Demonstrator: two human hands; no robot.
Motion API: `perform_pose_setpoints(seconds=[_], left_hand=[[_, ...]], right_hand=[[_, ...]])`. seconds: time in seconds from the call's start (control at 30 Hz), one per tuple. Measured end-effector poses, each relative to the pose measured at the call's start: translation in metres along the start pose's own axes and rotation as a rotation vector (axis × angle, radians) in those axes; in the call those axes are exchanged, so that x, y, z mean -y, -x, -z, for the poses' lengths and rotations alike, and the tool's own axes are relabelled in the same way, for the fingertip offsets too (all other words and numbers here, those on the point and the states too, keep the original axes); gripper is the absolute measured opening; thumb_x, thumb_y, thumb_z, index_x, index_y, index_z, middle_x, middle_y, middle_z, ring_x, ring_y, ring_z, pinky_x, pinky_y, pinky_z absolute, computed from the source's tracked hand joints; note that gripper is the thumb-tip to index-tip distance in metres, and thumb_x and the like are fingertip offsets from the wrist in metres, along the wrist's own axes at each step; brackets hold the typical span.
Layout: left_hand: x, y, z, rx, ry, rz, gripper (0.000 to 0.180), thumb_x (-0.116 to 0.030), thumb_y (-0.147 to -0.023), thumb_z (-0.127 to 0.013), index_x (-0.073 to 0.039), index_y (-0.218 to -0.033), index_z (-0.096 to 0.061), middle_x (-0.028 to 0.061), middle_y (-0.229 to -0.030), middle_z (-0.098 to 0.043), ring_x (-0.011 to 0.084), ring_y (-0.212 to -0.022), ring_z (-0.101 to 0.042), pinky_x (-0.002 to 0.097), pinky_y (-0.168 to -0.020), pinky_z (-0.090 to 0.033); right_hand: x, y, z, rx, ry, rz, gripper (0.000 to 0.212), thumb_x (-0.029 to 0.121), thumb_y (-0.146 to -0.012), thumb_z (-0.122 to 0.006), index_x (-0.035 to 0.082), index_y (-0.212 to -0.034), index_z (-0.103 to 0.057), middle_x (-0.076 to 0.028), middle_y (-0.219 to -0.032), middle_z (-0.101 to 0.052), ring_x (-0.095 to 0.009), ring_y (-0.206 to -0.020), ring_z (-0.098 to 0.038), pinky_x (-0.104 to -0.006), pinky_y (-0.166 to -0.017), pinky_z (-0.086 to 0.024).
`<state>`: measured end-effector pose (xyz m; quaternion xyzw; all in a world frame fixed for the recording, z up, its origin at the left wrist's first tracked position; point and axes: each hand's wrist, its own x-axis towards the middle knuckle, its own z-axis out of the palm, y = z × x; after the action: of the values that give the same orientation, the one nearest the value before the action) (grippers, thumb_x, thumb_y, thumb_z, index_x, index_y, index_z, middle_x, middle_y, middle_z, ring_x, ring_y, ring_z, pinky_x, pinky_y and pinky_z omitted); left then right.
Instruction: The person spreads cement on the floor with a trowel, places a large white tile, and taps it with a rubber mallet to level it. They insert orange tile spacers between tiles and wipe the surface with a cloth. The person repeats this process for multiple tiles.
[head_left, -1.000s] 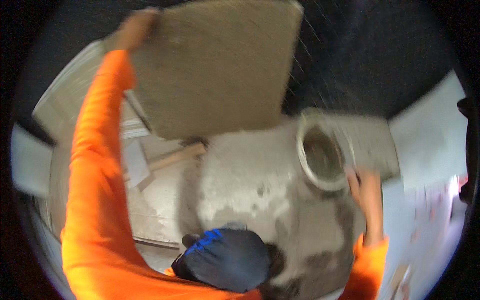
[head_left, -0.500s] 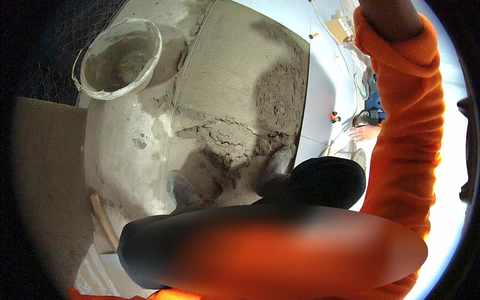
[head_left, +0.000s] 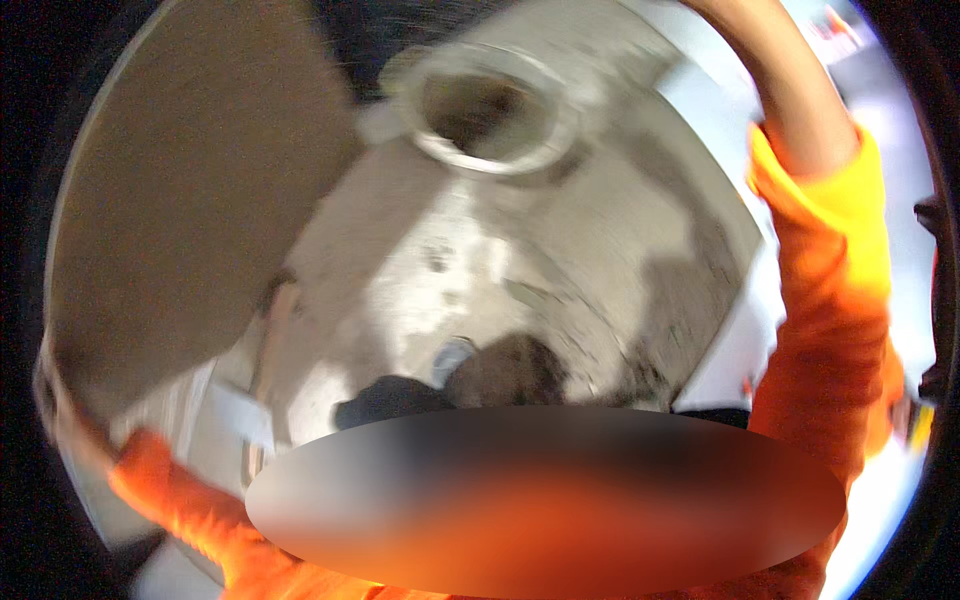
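My left hand (head_left: pixel 58 405) is at the far left rim, dark and smeared by motion. It is beside the lower left edge of a large flat grey-brown surface (head_left: pixel 200 190); whether it touches or grips that edge is unclear. My right forearm (head_left: pixel 800 110), in a rolled orange sleeve, reaches up at the right, and its hand is beyond the top of the picture. A round, pale-rimmed bucket (head_left: pixel 490 165) with a dark inside stands on the floor ahead.
Damp grey mortar-like material (head_left: pixel 690 310) is spread on the floor at the right. A boot tip (head_left: pixel 453 358) shows near my dark-clothed knees. Left of it are a wooden strip (head_left: pixel 273 340) and a pale rectangular piece (head_left: pixel 240 415). White sheeting (head_left: pixel 735 340) borders the floor at the right.
The view has swung left, so the bucket shows farther right and the grey-brown surface fills more of the picture. My left arm has come into view; my right arm remains raised.
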<state>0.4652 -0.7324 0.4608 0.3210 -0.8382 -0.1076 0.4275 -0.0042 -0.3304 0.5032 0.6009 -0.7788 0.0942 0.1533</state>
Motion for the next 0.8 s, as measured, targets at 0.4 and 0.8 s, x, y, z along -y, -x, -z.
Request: perform_pose_setpoints(seconds=[0.4, 0.8], left_hand=[[0.018, -0.007, -0.028, -0.158, -0.029, -0.233, 0.042, -0.042, -0.114, -0.052, -0.011, -0.127, -0.079, 0.0068, -0.126, -0.078, 0.0210, -0.120, -0.069, 0.0497, -0.127, -0.028], [0.181, 0.100, 0.047, -0.216, 0.425, 0.999, 0.054, -0.052, -0.109, -0.054, -0.003, -0.106, -0.076, 0.0081, -0.087, -0.075, 0.0170, -0.077, -0.070, 0.0365, -0.083, -0.054]], right_hand=[[0.048, -0.165, -0.087, -0.150, -0.622, -0.627, 0.083, 0.075, -0.102, -0.051, 0.005, -0.143, -0.068, -0.001, -0.063, -0.046, -0.013, -0.059, -0.049, -0.0334, -0.058, -0.042], [0.045, -0.163, -0.059, 0.044, -0.574, -0.455, 0.051, 0.062, -0.102, -0.066, 0.015, -0.081, -0.068, 0.007, -0.065, -0.048, -0.006, -0.059, -0.047, -0.0282, -0.058, -0.044]])
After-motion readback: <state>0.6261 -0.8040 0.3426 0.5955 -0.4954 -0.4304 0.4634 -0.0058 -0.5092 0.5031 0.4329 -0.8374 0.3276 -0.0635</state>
